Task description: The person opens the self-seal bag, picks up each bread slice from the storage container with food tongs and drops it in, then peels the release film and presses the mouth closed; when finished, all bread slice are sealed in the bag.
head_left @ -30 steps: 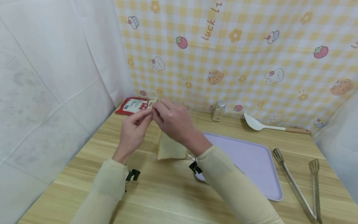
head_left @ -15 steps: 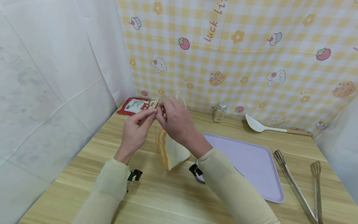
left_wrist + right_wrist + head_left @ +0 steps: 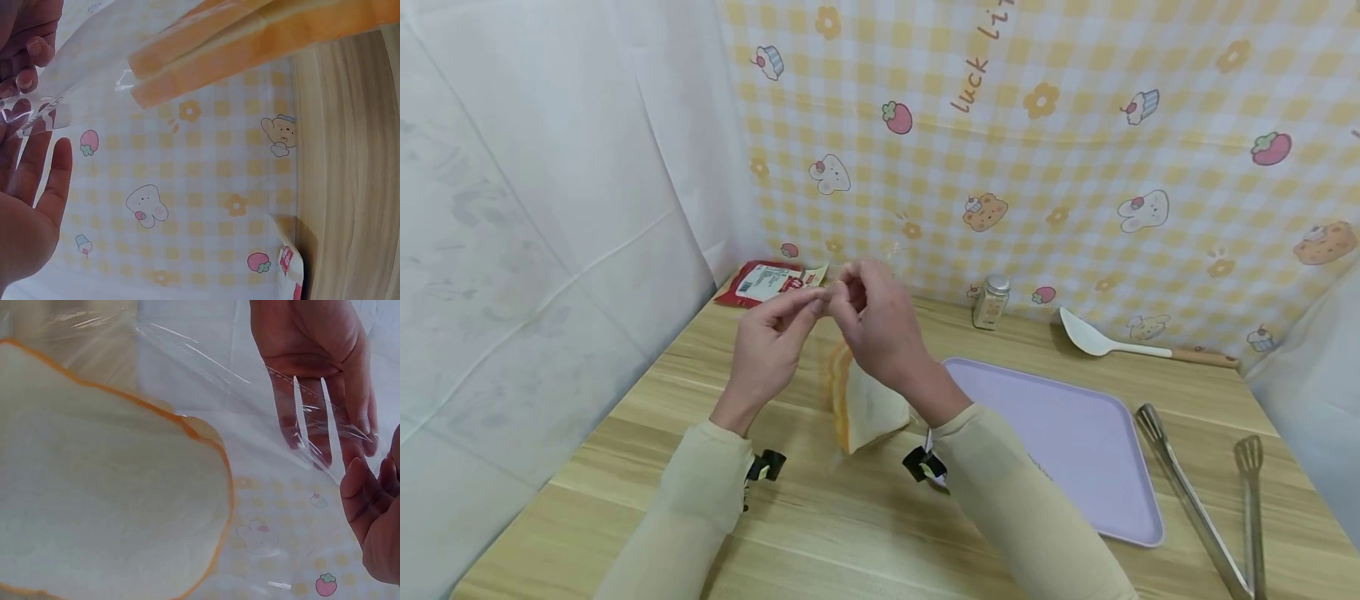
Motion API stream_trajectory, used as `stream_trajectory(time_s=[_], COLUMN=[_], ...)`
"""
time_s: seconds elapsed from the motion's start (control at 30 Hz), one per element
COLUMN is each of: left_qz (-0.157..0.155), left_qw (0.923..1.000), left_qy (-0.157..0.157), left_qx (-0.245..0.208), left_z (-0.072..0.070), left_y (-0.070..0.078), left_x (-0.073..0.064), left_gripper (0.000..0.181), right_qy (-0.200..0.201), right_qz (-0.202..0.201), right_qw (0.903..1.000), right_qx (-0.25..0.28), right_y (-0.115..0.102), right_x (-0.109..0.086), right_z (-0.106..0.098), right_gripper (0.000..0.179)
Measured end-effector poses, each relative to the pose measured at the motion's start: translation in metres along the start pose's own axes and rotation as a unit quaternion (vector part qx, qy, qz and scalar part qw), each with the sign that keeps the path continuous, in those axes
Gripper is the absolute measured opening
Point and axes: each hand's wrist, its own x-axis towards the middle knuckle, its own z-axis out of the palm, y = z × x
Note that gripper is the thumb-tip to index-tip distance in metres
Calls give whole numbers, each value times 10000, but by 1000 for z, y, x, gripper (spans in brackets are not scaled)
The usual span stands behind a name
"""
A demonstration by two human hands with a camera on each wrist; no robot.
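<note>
Several slices of white bread [image 3: 872, 408] with orange-brown crusts sit inside a clear plastic bag [image 3: 206, 369]. In the head view the bag hangs below both hands, over the wooden table [image 3: 820, 533]. My left hand [image 3: 765, 350] pinches the gathered mouth of the bag between thumb and fingers. Right beside it, my right hand [image 3: 883, 329] pinches the same film, the fingertips of both hands nearly meeting. In the left wrist view, stacked crust edges [image 3: 262, 56] show through the film. One broad bread face [image 3: 112, 487] fills the left of the right wrist view.
A red packet [image 3: 767, 282] lies at the back left. Along the back stand a glass shaker jar [image 3: 992, 302] and a white spatula [image 3: 1090, 335] with a wooden handle. A lilac tray [image 3: 1075, 425] lies to the right, with metal tongs [image 3: 1195, 500] beyond it.
The bread has turned, so its crust edges now show at the left and one corner points down. Both hands have shifted slightly right, still pinching the bag.
</note>
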Motion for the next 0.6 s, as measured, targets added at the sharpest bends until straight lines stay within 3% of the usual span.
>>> stream_trajectory(time_s=[0.07,0.13,0.23,0.4,0.6], left_qz=[45,99,115,64,95], left_qw=[10000,9999,9999,9999,9998], left_qy=[16,16,-40,-58,-4], left_qx=[-9,-12,-15,100,158], left_z=[-2,-4,-5,-5,-6], left_y=[-1,-1,1,2,3], left_x=[0,0,0,0,-4], left_gripper=[21,20,20,22,25], right_qy=[183,356,446,420,421], right_qz=[59,-135,-843,-1838,-2106], right_qw=[9997,9991,9951,9754,9637], right_qx=[146,175,-246,-1143,-1586], right_y=[0,2,4,4,3], right_x=[1,2,-1,-5,-5], right_z=[-3,-6,-8,-3,1], right_gripper=[9,8,6,21,15])
